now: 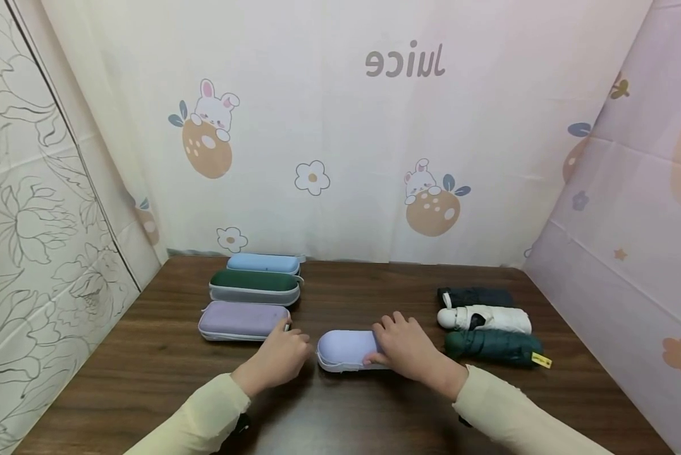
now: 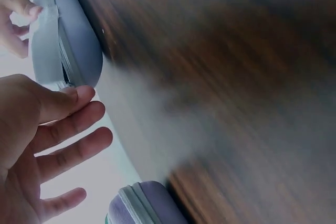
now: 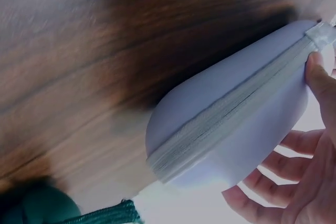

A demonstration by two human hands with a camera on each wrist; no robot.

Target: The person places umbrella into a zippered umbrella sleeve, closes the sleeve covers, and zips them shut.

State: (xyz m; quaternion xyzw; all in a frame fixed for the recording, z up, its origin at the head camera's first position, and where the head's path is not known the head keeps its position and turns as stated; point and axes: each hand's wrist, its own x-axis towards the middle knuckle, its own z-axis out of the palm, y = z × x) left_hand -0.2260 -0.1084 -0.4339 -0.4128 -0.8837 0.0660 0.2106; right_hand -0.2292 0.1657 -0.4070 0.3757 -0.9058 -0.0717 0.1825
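The lilac case (image 1: 347, 347), smooth and round-ended, lies at lower centre, gripped by the right hand (image 1: 406, 347); the left hand (image 1: 280, 357) pinches its ribbed zip (image 2: 68, 64). Left sits an oblong purple case (image 1: 242, 318); right, a crinkled green umbrella (image 1: 494, 347). The table (image 1: 164, 373) is wood-grained.

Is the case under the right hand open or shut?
The case is shut, its halves meeting along the zipper; whether fully zipped, cannot tell.
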